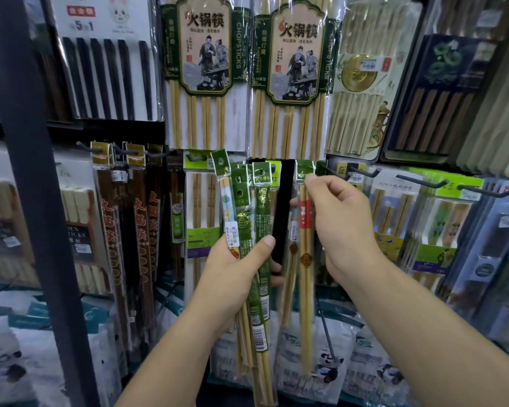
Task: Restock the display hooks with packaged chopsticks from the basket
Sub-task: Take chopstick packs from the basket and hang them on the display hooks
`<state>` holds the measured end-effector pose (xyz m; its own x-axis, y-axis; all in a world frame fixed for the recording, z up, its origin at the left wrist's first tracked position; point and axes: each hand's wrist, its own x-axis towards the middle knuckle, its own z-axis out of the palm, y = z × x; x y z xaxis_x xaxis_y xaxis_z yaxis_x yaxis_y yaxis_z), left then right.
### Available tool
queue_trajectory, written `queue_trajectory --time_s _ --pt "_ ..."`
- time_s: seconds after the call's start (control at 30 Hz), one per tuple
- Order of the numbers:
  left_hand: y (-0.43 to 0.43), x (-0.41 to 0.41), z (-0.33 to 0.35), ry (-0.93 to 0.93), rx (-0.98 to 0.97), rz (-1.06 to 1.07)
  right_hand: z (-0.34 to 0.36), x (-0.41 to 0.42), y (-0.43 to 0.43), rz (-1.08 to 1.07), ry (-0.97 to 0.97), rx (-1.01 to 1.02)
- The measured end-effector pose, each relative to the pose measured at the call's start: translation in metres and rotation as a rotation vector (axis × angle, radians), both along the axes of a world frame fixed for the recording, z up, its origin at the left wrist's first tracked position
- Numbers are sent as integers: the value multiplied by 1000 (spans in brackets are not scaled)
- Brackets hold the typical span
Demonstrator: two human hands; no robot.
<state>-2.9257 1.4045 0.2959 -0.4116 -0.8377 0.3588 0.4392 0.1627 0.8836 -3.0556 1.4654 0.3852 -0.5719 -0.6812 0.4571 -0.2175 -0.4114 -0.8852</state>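
Your left hand grips a bundle of green-topped chopstick packets; right hand pinches one red-banded packet by its header. Hanging step, likely; next, thread it onto the black hook beside.

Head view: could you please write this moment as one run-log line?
left hand: grips bundle of chopstick packs | right hand: pinches top of single pack | display hook: beside that pack's top

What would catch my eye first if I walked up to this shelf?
Two hands at the centre: the left hand grips a bundle of green-topped chopstick packs, while the right hand pinches the top of a single red-banded pack beside it. Above them hang two large green-labelled chopstick packs.
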Motion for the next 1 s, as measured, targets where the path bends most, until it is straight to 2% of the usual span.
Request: queue_trajectory --time_s 0.6,0.77,1.0 --pt "2 0 0 -4 -7 -5 -6 -7 -7 -87 -3 15" --pt "2 -1 0 2 -14 2 -12 -16 -20 -176 59 47" --pt "3 -1 -2 -24 -21 1 -18 -23 -35 -264 -4 55"
